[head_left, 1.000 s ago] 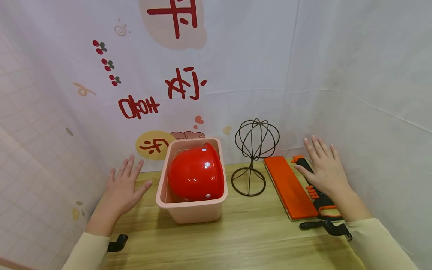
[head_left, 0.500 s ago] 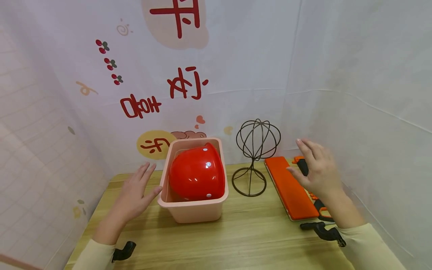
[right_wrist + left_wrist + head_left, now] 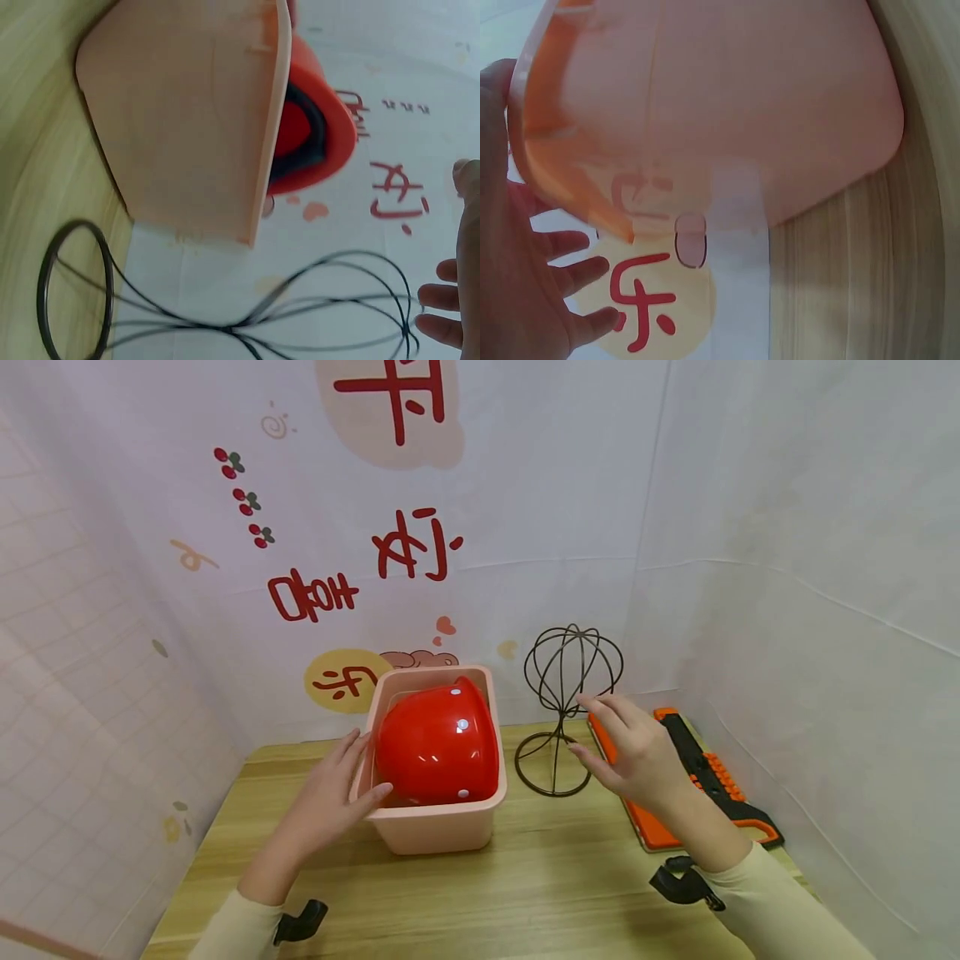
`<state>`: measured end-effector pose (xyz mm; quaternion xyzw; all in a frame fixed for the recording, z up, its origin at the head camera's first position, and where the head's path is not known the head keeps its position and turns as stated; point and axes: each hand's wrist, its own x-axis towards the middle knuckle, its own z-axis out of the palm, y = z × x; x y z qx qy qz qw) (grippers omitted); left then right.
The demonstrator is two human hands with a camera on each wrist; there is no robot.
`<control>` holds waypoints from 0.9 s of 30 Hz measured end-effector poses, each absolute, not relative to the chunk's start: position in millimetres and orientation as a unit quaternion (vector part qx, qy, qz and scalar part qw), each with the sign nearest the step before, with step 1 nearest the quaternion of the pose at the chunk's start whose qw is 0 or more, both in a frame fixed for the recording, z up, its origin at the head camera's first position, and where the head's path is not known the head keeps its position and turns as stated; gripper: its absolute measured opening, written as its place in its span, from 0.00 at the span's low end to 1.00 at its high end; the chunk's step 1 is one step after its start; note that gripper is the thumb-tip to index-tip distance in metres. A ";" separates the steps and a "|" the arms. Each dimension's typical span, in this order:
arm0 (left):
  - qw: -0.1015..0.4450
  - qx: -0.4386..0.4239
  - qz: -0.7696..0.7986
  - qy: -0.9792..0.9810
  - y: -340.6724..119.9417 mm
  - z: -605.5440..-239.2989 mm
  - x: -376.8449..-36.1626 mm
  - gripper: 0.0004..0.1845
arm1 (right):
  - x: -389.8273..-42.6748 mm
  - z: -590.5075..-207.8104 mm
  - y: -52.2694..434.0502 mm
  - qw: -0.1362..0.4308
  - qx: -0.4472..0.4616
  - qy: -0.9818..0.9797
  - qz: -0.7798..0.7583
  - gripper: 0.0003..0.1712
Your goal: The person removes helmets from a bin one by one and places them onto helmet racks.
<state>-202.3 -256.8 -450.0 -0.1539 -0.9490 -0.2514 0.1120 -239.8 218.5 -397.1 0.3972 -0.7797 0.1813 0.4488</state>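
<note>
While both arms reach in: nothing is gripped.
Left hand (image 3: 333,797): fingers spread, at the nine o'clock rim of the pink plastic bin (image 3: 431,827).
Red hard hat (image 3: 438,747): inside that bin.
Right hand (image 3: 637,756): fingers loosely spread, beside the black wire hat stand (image 3: 562,706), at its three o'clock.
Orange flat case (image 3: 648,827): under the right hand.

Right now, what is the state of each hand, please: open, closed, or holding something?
Left hand: open, fingers straight, at the left rim of the pink bin, holding nothing.
Right hand: open, holding nothing, beside the wire hat stand.
</note>
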 end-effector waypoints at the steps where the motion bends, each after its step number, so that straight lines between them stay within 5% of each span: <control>1: 0.107 -0.151 -0.256 -0.949 -254.5 -450.5 -202.1 0.50 | -240.2 -398.2 213.3 0.438 0.401 -0.783 0.185 0.36; 9: 0.070 -0.111 -0.292 -0.947 -242.0 -450.6 -197.1 0.56 | -240.6 -402.6 176.4 0.322 0.412 -0.824 0.217 0.42; 27: 0.059 -0.100 -0.297 -0.948 -237.3 -452.4 -194.1 0.70 | -256.7 -403.9 126.9 0.158 0.388 -0.852 0.313 0.45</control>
